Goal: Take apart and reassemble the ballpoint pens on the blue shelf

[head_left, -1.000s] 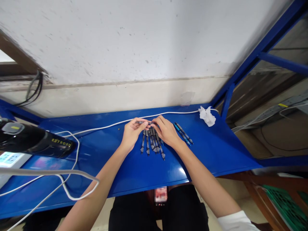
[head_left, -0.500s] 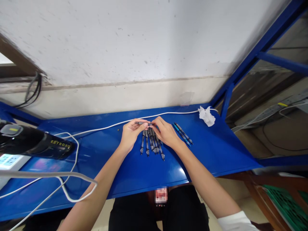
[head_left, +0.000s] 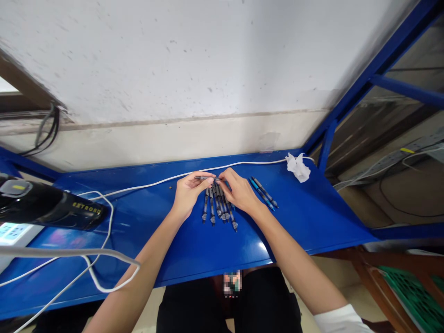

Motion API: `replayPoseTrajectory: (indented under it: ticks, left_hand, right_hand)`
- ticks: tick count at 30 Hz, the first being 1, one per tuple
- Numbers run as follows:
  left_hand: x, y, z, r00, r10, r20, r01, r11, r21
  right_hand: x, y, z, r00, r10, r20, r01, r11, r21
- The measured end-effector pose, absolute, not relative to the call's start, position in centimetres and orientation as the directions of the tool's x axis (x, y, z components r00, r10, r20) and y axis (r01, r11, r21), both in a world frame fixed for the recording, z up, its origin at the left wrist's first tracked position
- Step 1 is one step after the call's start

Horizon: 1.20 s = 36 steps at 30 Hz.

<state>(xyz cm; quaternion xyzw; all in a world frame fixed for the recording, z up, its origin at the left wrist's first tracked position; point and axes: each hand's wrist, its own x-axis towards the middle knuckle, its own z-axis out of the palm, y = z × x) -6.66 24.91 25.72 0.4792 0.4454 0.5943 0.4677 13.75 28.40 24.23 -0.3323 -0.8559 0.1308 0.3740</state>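
Pen [head_left: 199, 177] sits pinched between my left hand [head_left: 188, 192] and right hand [head_left: 238, 189]. Grey pens [head_left: 212, 210] lie at six o'clock, crumpled paper [head_left: 298, 168] at three.

Black bottle [head_left: 52, 203] at left, white power strip [head_left: 21, 235] next to it. White cable [head_left: 152, 183] along far side of blue table [head_left: 305, 217], loops at left. Crumpled white tissue [head_left: 297, 167] far right. Green mesh item [head_left: 405, 296], near right.

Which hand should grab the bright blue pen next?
Probably the right hand: the blue pen lies closer to it. Both hands are on the held pen, but the left hand would have to reach across the right one.
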Motion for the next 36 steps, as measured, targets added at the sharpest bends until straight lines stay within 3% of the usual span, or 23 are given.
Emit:
replayPoseTrajectory:
  ticks: [5,11,17,36]
  left_hand:
    - [-6.75,24.92,25.79,-0.114,0.981,0.16,-0.141,-0.175,0.974]
    - [-6.79,24.91,25.75,-0.095,0.984,0.149,-0.167,-0.163,0.972]
    - [-6.93,24.92,25.63,-0.097,0.984,0.15,-0.165,-0.164,0.973]
    - [-6.76,24.85,25.83,-0.104,0.987,0.123,-0.215,-0.143,0.966]
  right_hand:
    - [13.84,28.25,24.72,-0.532,0.655,0.537,0.502,0.754,-0.423]
    - [13.83,28.2,24.7,-0.503,0.664,0.553,0.431,0.747,-0.506]
    - [13.81,28.26,24.67,-0.531,0.657,0.535,0.469,0.754,-0.46]
    - [13.62,28.17,24.62,-0.486,0.693,0.532,0.395,0.717,-0.574]
